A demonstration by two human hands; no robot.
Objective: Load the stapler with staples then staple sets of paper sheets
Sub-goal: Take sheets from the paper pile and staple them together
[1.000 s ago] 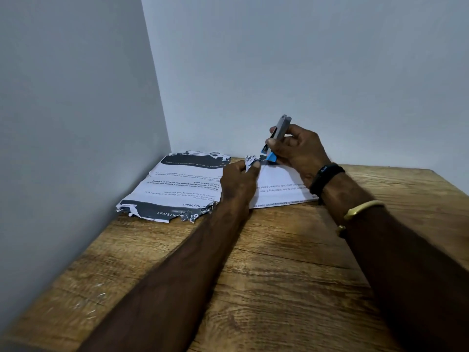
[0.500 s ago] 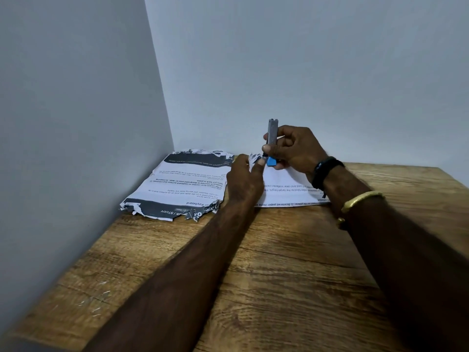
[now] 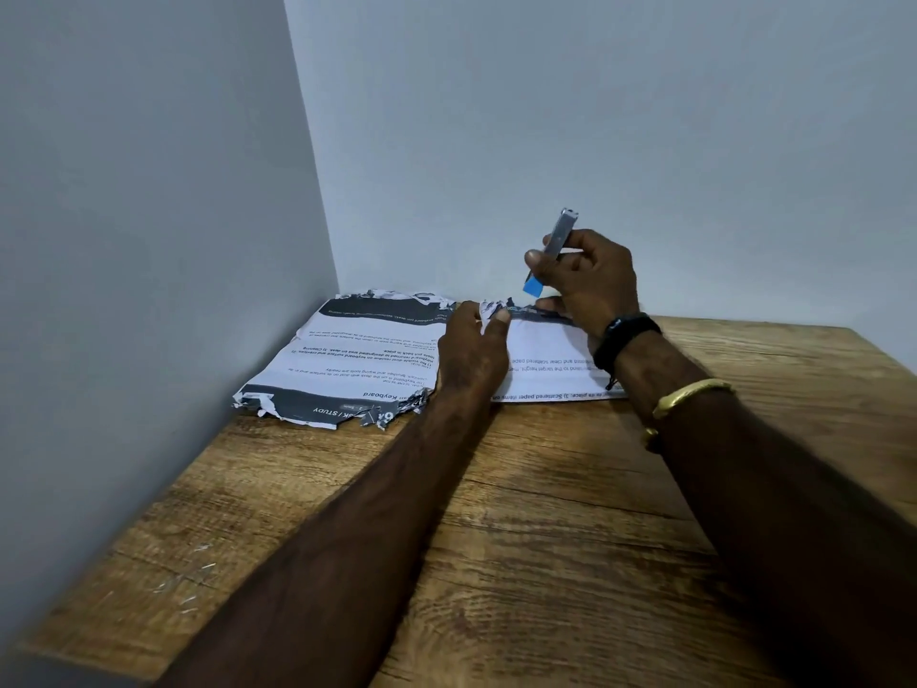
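Gripping the stapler (image 3: 555, 248) (tilted), right fingers (image 3: 538, 260) clamp it above paper (image 3: 541, 350).

I sit at a plain desk corner, home or small office I cannot tell: bare grey walls (image 3: 546, 116) meet over my wood-grain table (image 3: 570, 538), with printed paper sheets (image 3: 367, 360) headed "STUDY" lying there.

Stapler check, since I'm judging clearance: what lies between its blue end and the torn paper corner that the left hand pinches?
Nothing: in the head view the stapler in the right hand hangs above the torn paper corner, with only wall behind the gap.
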